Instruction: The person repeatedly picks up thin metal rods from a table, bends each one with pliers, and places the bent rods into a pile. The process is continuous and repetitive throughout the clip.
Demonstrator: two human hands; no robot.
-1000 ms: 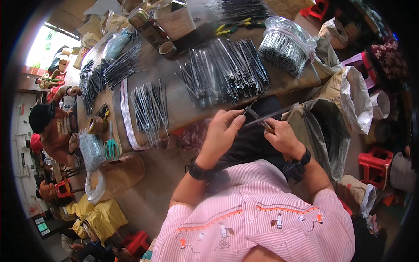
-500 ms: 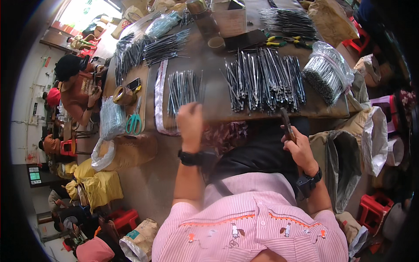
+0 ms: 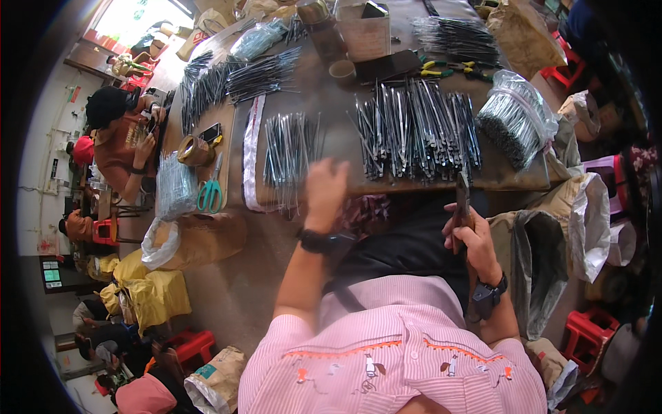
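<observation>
My right hand [image 3: 476,241] is wrapped round a dark pair of pliers [image 3: 461,200] at the table's front edge, its jaws pointing away from me. Blurred by motion, my left hand [image 3: 327,190] hovers by the front edge, beside a smaller pile of thin metal rods [image 3: 286,152]; whether its fingers hold anything does not show. Past the right hand lies a wide, thick pile of dark metal rods [image 3: 417,131], laid side by side with their ends toward me. To its right sits a plastic-wrapped bundle of rods [image 3: 514,124].
Further back stand a thermos [image 3: 321,27] and a box [image 3: 363,34], with yellow-handled pliers [image 3: 438,71] nearby. Teal scissors [image 3: 210,195] and a tape roll [image 3: 195,150] lie left. A co-worker [image 3: 124,145] sits at the left. Open sacks [image 3: 541,262] stand right of my lap.
My left hand has moved right, away from the smaller pile. The pliers in my right hand have turned more upright and shifted slightly right.
</observation>
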